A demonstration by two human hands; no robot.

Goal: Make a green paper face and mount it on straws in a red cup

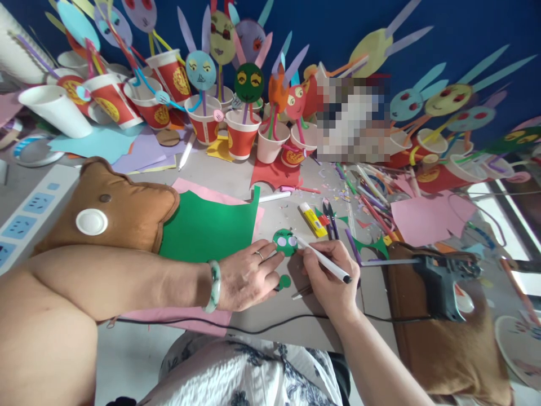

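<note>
On the table in front of me lies a green paper disc (285,242) with two pale oval eyes and dark lash lines at its top. The fingertips of my left hand (251,273) rest flat at the disc's left edge, fingers stretched out. A white marker pen (325,260) with a black end is gripped in my right hand (333,279), its tip at the disc's right edge. Small green paper circles (285,281) sit just below the disc, beside my left fingers. A yellow glue stick (313,220) and dark-handled scissors (330,219) lie beyond my right hand.
Green paper (207,225) and a brown cushion (127,206) lie left. A glue gun (443,287) rests on another brown cushion (416,361) at right, its black cable (262,330) crossing in front. Paper cups (243,135) with paper figures line the back; pens and scraps (374,197) are scattered.
</note>
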